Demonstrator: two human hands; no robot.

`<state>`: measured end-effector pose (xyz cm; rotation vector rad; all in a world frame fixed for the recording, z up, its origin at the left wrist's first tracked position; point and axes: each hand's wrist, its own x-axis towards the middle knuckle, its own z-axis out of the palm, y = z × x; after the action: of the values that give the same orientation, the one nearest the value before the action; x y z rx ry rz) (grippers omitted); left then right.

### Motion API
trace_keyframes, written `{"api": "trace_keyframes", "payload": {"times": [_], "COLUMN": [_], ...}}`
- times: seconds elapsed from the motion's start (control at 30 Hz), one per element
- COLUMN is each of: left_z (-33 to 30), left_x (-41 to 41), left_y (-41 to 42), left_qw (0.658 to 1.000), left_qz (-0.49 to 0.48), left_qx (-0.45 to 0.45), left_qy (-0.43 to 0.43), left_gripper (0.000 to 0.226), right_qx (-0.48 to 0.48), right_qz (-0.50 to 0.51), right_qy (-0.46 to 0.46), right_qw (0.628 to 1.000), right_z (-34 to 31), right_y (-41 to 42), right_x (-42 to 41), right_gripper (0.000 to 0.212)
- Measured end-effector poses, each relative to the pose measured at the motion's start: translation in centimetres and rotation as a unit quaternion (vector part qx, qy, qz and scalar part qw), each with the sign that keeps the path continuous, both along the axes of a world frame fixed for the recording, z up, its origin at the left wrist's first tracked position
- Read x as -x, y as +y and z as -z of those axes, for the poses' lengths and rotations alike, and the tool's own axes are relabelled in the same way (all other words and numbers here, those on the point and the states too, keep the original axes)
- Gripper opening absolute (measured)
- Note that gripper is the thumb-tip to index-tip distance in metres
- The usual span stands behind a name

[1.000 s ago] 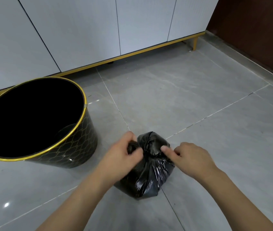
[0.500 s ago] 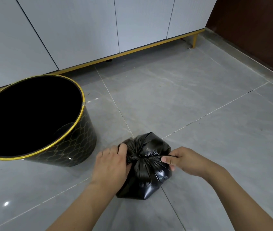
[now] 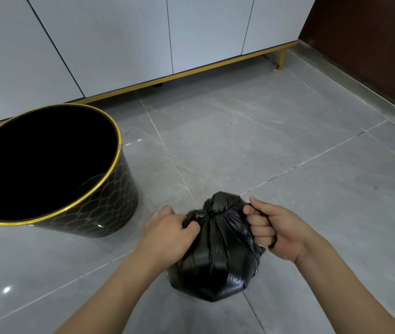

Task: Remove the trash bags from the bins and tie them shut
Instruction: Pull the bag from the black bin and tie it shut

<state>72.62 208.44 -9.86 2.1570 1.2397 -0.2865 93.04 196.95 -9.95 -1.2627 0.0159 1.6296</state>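
The black trash bag (image 3: 215,256) sits on the grey floor (image 3: 288,153) between the two hands, already out of the black, gold-rimmed bin (image 3: 100,208) that stands off beyond the left hand. The left hand (image 3: 170,235) pinches one gathered ear of plastic; the right hand (image 3: 273,230) is fisted round the other. Between them a knot (image 3: 215,208) bunches at the bag's top. To finish it well, I'd say pull both ends outward evenly and low, so the knot cinches without tearing the thin film. The left fingertips are buried in the folds, so their grip is hard to judge. I can't tell whether the knot is single or doubled, nor what the bag holds.
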Motion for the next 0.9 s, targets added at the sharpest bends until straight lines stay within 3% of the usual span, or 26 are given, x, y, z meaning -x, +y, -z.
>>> {"api": "trace_keyframes", "payload": {"times": [0.1, 0.2, 0.33, 0.4, 0.5, 0.63, 0.77, 0.9], "left_z": [0.8, 1.3, 1.1, 1.2, 1.4, 1.3, 1.1, 0.4], "left_x": [-0.9, -2.0, -2.9, -3.2, -3.3, -3.0, -1.7, -0.4], "left_y": [-1.2, -2.4, -3.3, -3.9, -4.6, -4.4, -2.9, -1.6], "left_qw": [0.998, 0.994, 0.981, 0.980, 0.988, 0.993, 0.968, 0.972], "left_qz": [0.028, 0.047, 0.029, 0.040, 0.055, -0.008, -0.092, -0.069], "left_qx": [-0.045, -0.097, -0.191, -0.194, -0.133, 0.044, 0.161, 0.185], "left_qy": [-0.021, -0.024, -0.013, -0.031, -0.060, -0.109, -0.171, -0.129], "left_gripper": [0.031, 0.024, 0.027, 0.030, 0.030, 0.023, 0.022, 0.017], "right_qx": [-0.014, 0.011, 0.023, 0.021, 0.020, 0.017, 0.032, 0.017], "right_qz": [0.106, 0.122, 0.068, 0.036, 0.007, -0.018, -0.125, -0.208], "right_qy": [0.065, -0.024, -0.139, -0.180, -0.238, -0.295, -0.431, -0.527], "right_qw": [0.992, 0.992, 0.988, 0.983, 0.971, 0.955, 0.893, 0.824], "right_z": [-0.5, -0.6, -1.4, -1.6, -1.5, -0.3, 1.5, 1.3], "right_y": [1.1, 1.5, 1.2, 1.2, 1.3, 1.1, 0.2, -0.2], "right_x": [1.3, 1.8, 1.9, 2.3, 3.3, 4.3, 4.2, 4.3], "right_gripper": [0.031, 0.029, 0.026, 0.025, 0.020, 0.013, 0.019, 0.030]}}
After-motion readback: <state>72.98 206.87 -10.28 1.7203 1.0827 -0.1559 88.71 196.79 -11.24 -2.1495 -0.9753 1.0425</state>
